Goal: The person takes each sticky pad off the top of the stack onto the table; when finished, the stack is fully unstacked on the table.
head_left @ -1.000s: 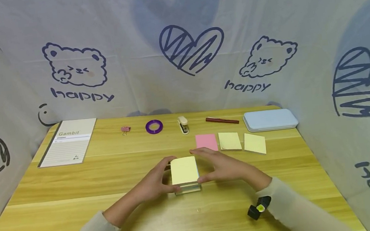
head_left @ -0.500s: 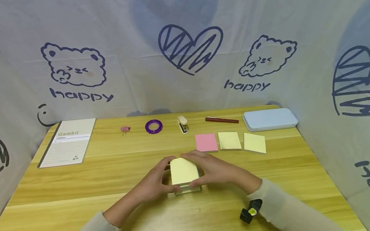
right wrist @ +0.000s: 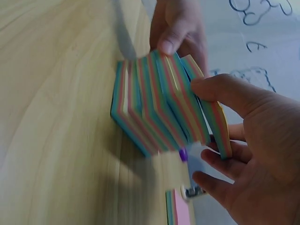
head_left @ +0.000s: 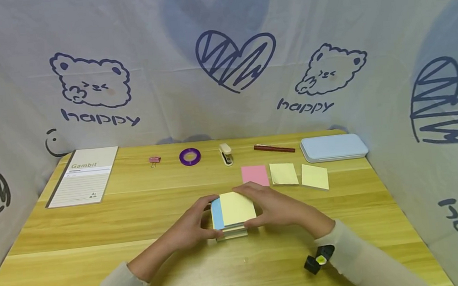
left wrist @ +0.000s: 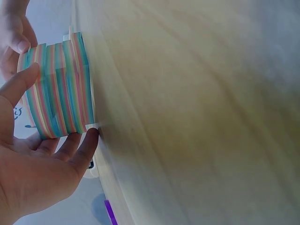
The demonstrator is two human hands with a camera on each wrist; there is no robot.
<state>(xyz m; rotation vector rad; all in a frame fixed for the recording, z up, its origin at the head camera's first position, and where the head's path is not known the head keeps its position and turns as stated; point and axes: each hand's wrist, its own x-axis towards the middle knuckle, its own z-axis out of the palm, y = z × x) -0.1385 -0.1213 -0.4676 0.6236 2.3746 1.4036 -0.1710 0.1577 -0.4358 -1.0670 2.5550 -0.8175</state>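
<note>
A tall stack of sticky note pads (head_left: 217,215) stands on the wooden table in front of me. Its edges show blue, pink and yellow stripes in both wrist views. My left hand (head_left: 190,228) grips the stack from its left side, thumb at the near face and fingers round the far side. My right hand (head_left: 277,207) pinches the top sticky note pad (head_left: 237,208), yellow on top, between thumb and fingers. This pad sits shifted to the right, baring a blue strip of the pad beneath. In the right wrist view, a thin gap parts the top pad (right wrist: 217,129) from the stack.
Behind the hands lie a pink pad (head_left: 254,176) and two yellow pads (head_left: 283,174). Along the back are a notepad (head_left: 83,177), a binder clip (head_left: 154,160), purple tape (head_left: 190,157), a small stapler (head_left: 226,155), a dark red pen (head_left: 274,148) and a light blue case (head_left: 334,147).
My right hand has closed in on the stack, then drawn back right with the top pad, uncovering the blue strip. The left hand has stayed at the stack.
</note>
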